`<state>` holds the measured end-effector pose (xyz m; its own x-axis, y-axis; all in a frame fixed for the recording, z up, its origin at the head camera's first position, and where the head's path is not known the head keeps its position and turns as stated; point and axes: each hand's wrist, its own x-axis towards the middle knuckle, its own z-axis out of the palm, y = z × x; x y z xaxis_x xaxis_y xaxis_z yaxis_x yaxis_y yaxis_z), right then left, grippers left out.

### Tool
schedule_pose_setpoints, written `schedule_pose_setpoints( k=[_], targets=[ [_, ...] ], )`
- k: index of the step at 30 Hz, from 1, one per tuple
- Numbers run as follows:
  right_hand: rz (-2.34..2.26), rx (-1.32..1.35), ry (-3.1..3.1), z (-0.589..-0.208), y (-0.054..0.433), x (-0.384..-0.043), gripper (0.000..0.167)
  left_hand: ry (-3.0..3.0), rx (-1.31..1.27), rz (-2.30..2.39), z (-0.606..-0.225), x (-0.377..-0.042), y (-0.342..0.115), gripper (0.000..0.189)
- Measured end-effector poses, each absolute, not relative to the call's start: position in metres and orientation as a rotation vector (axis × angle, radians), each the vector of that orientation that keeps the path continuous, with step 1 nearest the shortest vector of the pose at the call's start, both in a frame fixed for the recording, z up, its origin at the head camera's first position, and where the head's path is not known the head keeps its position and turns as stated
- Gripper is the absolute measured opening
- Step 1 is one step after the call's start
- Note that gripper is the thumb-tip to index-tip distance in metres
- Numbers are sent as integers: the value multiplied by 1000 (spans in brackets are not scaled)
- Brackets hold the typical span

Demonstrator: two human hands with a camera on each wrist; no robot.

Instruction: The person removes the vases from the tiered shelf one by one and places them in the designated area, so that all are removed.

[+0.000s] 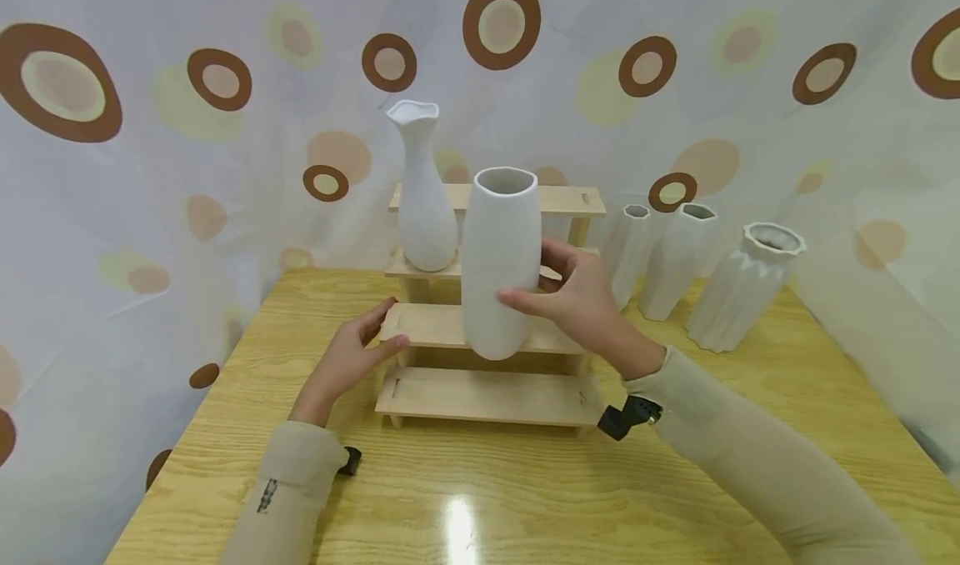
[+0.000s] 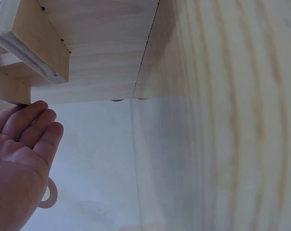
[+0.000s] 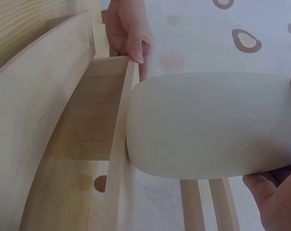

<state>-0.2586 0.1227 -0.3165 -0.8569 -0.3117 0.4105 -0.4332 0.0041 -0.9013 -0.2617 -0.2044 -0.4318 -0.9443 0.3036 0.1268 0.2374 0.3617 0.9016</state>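
My right hand (image 1: pixel 581 294) grips a tall white vase (image 1: pixel 501 257) by its right side, with the thumb across the front. The vase stands nearly upright before a tiered wooden stand (image 1: pixel 487 394). In the right wrist view its rounded base (image 3: pixel 145 125) is close against a shelf board; whether it touches is unclear. My left hand (image 1: pixel 356 352) holds the left end of the second board from the bottom, thumb at the front edge and fingers behind. In the left wrist view the left fingers (image 2: pixel 39 125) lie against the stand's side. A taller wavy-rimmed white vase (image 1: pixel 427 198) stands on a higher shelf.
On the right of the wooden table (image 1: pixel 262 398) are a slim white vase (image 1: pixel 628 257), an angular white vase (image 1: pixel 678 265) and a pleated white vase (image 1: pixel 742 290). A white patterned curtain (image 1: pixel 187 215) surrounds the table at the back and sides.
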Motion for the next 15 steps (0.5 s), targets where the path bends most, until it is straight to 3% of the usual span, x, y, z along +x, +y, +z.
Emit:
schedule_pose_setpoints(
  k=[15],
  targets=[
    [2022,703,-2166,-320,161,-248,65,2544,508,1666,-432,-261,-203,72]
  ],
)
